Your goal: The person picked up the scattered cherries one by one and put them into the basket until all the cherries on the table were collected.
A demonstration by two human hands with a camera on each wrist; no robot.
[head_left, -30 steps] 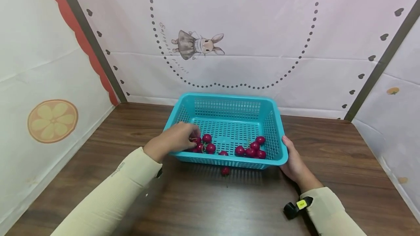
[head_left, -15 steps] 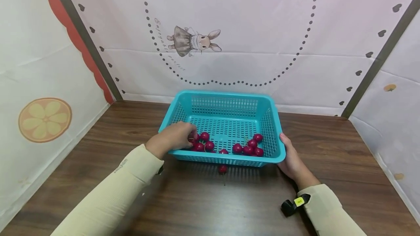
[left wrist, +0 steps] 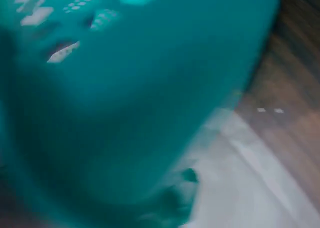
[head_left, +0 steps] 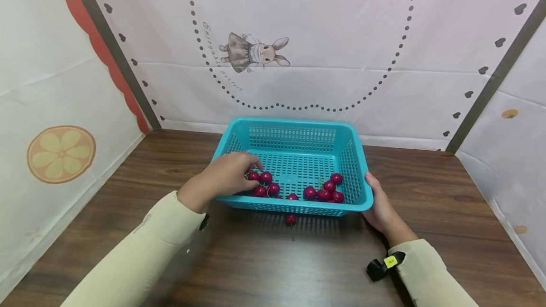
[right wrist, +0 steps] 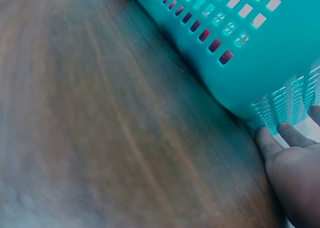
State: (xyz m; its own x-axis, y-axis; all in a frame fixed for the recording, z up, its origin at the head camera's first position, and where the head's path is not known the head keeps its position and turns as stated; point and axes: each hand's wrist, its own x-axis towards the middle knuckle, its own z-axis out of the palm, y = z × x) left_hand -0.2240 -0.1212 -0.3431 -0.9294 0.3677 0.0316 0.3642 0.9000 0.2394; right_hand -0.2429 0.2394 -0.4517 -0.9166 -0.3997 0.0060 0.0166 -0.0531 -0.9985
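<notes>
A turquoise plastic basket (head_left: 294, 129) with slotted walls stands on the wooden table. Inside, dark red cherries with stems lie in one cluster at the front left (head_left: 273, 189) and another at the front right (head_left: 324, 195). My left hand (head_left: 230, 174) reaches over the left wall into the left cluster, thumb and fingers apart around cherries; its fingertips are partly hidden. In the blurred left wrist view only the basket's turquoise wall (left wrist: 150, 87) shows clearly. Fingers of my right hand (right wrist: 297, 173) lie extended against the outside of the basket's right end.
One loose cherry (head_left: 290, 219) with its stem lies on the table (head_left: 264, 269) just in front of the basket. A printed cloth backdrop (head_left: 324, 37) rises behind the basket, with more cloth at both sides.
My left hand's fingers have spread apart over the left cluster, and the hand has lifted slightly. The right hand stays at the basket's right end. The head view has shifted a little.
</notes>
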